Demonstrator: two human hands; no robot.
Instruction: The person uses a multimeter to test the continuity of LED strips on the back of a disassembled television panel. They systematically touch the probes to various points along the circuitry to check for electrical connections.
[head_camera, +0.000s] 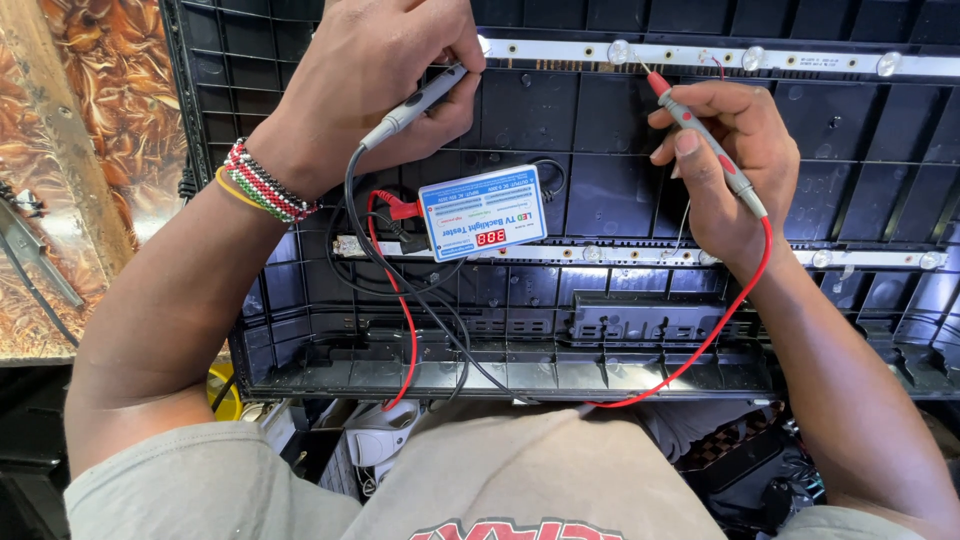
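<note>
Left hand (370, 85) fingers pinched on the black probe (415, 102) – thumb and forefinger clamp its grey-black barrel, tip hidden under the fingertips near the top LED strip (700, 58). Right hand (735, 165) fingers closed round the red probe (700, 130), held pen-style, its metal tip touching the top strip just beside a round lens (620, 50). Black lead (400, 270) loops down from the left probe, red lead (720, 320) runs from the right probe down along the wrist and curves back toward the near edge of the panel. Both leads end at the tester (483, 212) – a small white-and-blue box with a red digit display lit, lying tilted on the panel between the two hands, nearer the left wrist. Beaded bracelet (265, 185) on the left wrist, red, white, green and black, with a yellow band beside it. Tester rests over a second LED strip (860, 257) that crosses the middle of the panel. Back panel (600, 330) is black ribbed plastic, filling most of the view. Brown patterned surface (100, 120) to the left. Grey shirt (500, 480) at the bottom edge.
</note>
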